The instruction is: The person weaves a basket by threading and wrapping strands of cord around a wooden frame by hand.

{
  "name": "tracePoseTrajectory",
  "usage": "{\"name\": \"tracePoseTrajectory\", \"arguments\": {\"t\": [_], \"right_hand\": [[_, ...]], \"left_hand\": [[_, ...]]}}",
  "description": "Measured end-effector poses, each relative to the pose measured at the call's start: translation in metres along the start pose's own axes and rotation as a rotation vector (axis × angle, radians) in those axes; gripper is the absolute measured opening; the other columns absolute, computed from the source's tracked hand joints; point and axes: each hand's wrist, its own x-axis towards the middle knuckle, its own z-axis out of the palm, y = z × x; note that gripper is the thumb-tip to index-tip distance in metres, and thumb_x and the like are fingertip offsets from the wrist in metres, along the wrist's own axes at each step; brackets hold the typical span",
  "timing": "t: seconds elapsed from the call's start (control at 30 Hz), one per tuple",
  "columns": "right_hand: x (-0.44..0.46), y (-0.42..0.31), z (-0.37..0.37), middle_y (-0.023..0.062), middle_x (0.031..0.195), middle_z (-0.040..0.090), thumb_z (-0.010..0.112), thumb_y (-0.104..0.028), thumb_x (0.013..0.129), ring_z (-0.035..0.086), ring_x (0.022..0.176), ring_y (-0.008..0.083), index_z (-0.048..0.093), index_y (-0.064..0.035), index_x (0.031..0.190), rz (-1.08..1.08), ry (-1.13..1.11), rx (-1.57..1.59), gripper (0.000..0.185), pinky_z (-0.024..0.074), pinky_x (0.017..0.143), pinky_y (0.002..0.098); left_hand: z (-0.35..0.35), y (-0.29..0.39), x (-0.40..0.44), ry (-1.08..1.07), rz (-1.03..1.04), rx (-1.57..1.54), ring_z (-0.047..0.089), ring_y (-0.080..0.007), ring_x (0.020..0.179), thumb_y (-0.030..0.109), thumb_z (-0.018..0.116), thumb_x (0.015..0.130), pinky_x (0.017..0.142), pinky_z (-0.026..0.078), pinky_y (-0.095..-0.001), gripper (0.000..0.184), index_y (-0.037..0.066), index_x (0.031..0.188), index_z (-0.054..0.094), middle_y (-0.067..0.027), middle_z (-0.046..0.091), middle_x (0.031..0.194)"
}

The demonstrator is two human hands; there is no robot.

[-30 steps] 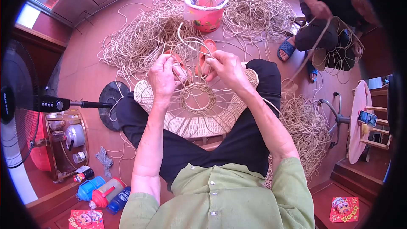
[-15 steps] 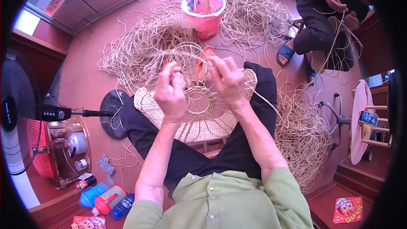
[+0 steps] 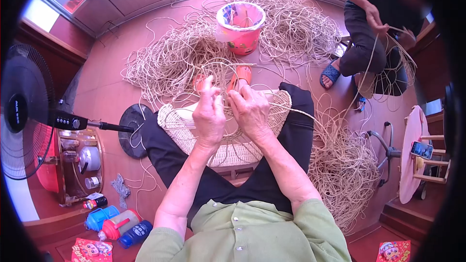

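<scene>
A half-round woven rope piece [image 3: 233, 154] lies across my thighs, pale and tightly braided at its edges, with loose cords sticking out. Above its middle my left hand [image 3: 209, 119] has bent fingers pinched on a cord, its index finger pointing up. Close beside it, my right hand [image 3: 250, 114] grips a cord between thumb and fingers. One long strand [image 3: 233, 63] runs crosswise just beyond the fingertips. My hands cover most of the small braided ring between them. Behind them show my orange shoes [image 3: 241, 75].
Large heaps of loose cord [image 3: 182, 63] spread over the floor, another pile [image 3: 342, 174] at right. A pink bucket [image 3: 242, 39] stands ahead. At left are a fan [image 3: 24, 97] and bottles [image 3: 136, 234]. At upper right a person's hand [image 3: 374, 19] handles cord.
My two hands have drawn closer together and lower, and the braided ring that showed between them is now mostly hidden. The view has shifted slightly. The other person's hands have moved along their cord.
</scene>
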Motion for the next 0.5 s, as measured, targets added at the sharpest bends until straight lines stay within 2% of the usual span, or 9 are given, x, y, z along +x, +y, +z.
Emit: {"name": "tracePoseTrajectory", "arguments": {"t": [0.03, 0.13, 0.17, 0.27, 0.3, 0.4, 0.43, 0.5], "right_hand": [[0.000, -0.001, 0.000, 0.0073, 0.080, 0.053, 0.071, -0.014, 0.079, 0.060, 0.077, 0.0267, 0.067, -0.0102, 0.094, -0.001, 0.004, 0.000, 0.015, 0.0453, 0.072, 0.0422], [-0.003, 0.002, 0.005, 0.0074, 0.080, 0.053, 0.071, -0.014, 0.080, 0.060, 0.077, 0.0270, 0.068, -0.0103, 0.095, -0.036, 0.010, -0.001, 0.016, 0.0454, 0.072, 0.0423], [-0.004, 0.004, 0.008, 0.0074, 0.080, 0.053, 0.071, -0.014, 0.080, 0.060, 0.077, 0.0271, 0.068, -0.0103, 0.095, -0.056, 0.012, 0.000, 0.016, 0.0454, 0.072, 0.0423], [-0.006, 0.005, 0.008, 0.0069, 0.081, 0.053, 0.072, -0.014, 0.080, 0.060, 0.077, 0.0269, 0.068, -0.0105, 0.095, -0.038, -0.062, 0.012, 0.016, 0.0457, 0.072, 0.0422], [-0.003, 0.004, 0.006, 0.0067, 0.081, 0.053, 0.072, -0.014, 0.081, 0.060, 0.078, 0.0268, 0.068, -0.0104, 0.095, -0.055, -0.043, 0.024, 0.015, 0.0458, 0.073, 0.0422], [-0.001, 0.001, -0.002, 0.0063, 0.085, 0.056, 0.074, -0.016, 0.082, 0.061, 0.079, 0.0266, 0.067, -0.0108, 0.097, -0.077, -0.016, 0.045, 0.017, 0.0457, 0.072, 0.0416], [-0.003, 0.002, -0.004, 0.0062, 0.089, 0.058, 0.075, -0.018, 0.082, 0.061, 0.080, 0.0264, 0.067, -0.0113, 0.098, -0.074, -0.026, 0.042, 0.019, 0.0453, 0.071, 0.0409], [-0.007, 0.005, -0.007, 0.0058, 0.094, 0.060, 0.076, -0.020, 0.083, 0.062, 0.083, 0.0258, 0.068, -0.0124, 0.101, -0.052, -0.023, 0.082, 0.021, 0.0453, 0.074, 0.0407]], "left_hand": [[0.003, 0.000, 0.003, 0.009, 0.130, 0.062, 0.073, -0.0233, 0.098, -0.006, 0.055, 0.094, 0.075, 0.057, -0.0346, 0.058, 0.007, 0.150, 0.046, -0.0169, 0.065, 0.135], [0.013, 0.012, 0.018, 0.002, 0.159, 0.221, 0.072, -0.0338, 0.105, -0.003, 0.054, 0.093, 0.080, 0.058, -0.0415, 0.066, 0.008, 0.155, 0.038, -0.0204, 0.062, 0.139], [0.016, 0.015, 0.024, -0.043, 0.180, 0.289, 0.070, -0.0405, 0.105, -0.002, 0.053, 0.089, 0.081, 0.057, -0.0474, 0.077, 0.011, 0.161, 0.027, -0.0232, 0.062, 0.136], [0.022, 0.010, 0.050, -0.218, 0.009, 0.452, 0.070, -0.0416, 0.101, -0.003, 0.053, 0.086, 0.080, 0.057, -0.0481, 0.084, 0.014, 0.162, 0.022, -0.0252, 0.063, 0.133], [0.019, 0.010, 0.057, -0.254, -0.011, 0.418, 0.070, -0.0423, 0.097, -0.005, 0.052, 0.086, 0.079, 0.056, -0.0490, 0.086, 0.016, 0.163, 0.020, -0.0262, 0.064, 0.130], [0.001, 0.012, 0.057, -0.283, 0.061, 0.331, 0.071, -0.0419, 0.097, -0.007, 0.053, 0.085, 0.081, 0.056, -0.0506, 0.086, 0.017, 0.162, 0.022, -0.0250, 0.066, 0.129], [-0.003, 0.014, 0.045, -0.159, 0.219, 0.285, 0.073, -0.0387, 0.094, -0.007, 0.057, 0.087, 0.081, 0.058, -0.0467, 0.079, 0.015, 0.159, 0.032, -0.0232, 0.068, 0.126], [-0.011, 0.006, 0.016, -0.091, 0.281, 0.264, 0.074, -0.0349, 0.092, -0.007, 0.062, 0.088, 0.080, 0.060, -0.0416, 0.071, 0.013, 0.152, 0.043, -0.0209, 0.071, 0.121]]}}
